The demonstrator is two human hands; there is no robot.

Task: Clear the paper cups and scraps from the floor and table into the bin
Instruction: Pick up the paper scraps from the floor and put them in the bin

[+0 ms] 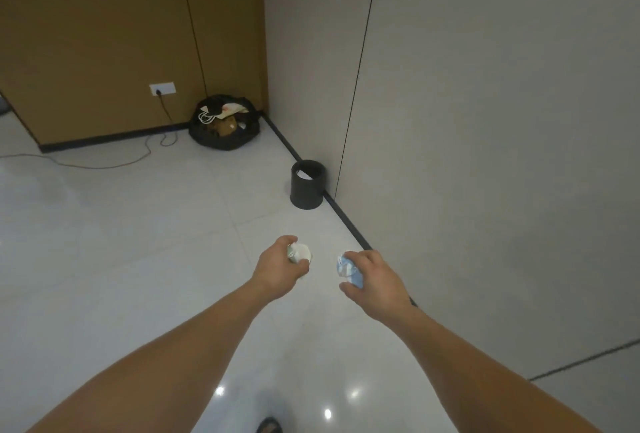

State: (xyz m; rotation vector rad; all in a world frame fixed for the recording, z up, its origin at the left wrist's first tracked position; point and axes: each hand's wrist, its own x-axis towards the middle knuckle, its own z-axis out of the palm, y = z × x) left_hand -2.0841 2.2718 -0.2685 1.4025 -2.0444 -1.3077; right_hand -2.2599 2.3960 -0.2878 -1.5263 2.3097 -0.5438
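- Head view: the left hand [280, 266] has its fingers curled round a crumpled white paper cup with green print [300, 252]. It is held out over the pale tiled floor [121, 242].
- The right hand [377, 280] grips a crushed blue-and-white paper cup [347, 269] between thumb and curled fingers, level with the left hand and a little apart from it.
- The black bin [306, 192] stands upright on the floor ahead of both hands, touching or just beside the dark skirting [346, 221] of the grey wall. Both cups are short of it, not yet over its mouth.
- The step in hand looks like the carry to the bin. To do it well, I would bring each hand right above the opening before letting go. The mouth is small, and a light crushed cup tossed from here could glance off the rim or the wall.
- Dropping one cup after the other seems safer than both at once, since the two hands may not fit over the opening together.
- Inside the bin a white scrap [304, 174] shows against the far inner side; how full it is below that cannot be told.
- In the corner beyond, an open black rubbish bag [221, 142] sits on the floor, holding a white paper bag with cord handles [216, 113] and something brown beneath it.
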